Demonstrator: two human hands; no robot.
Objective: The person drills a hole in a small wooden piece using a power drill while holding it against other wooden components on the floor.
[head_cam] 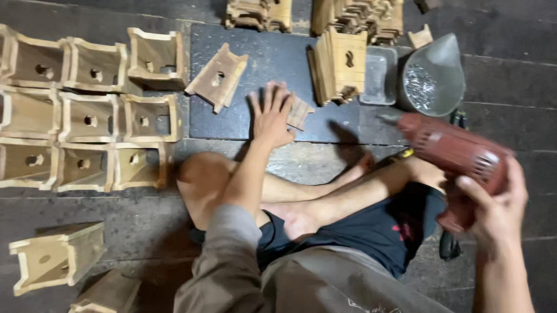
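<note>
One wooden panel (299,111) under left hand (271,116), one red drill (454,153) in right hand (493,207).

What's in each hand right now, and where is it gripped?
The right hand grips the red power drill by its handle. The left hand holds nothing; it lies flat on a small wooden piece on the dark board.

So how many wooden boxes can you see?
12 boxes: ten in three rows upper left, two apart lower left. Another may be cut off at the left edge.
</note>
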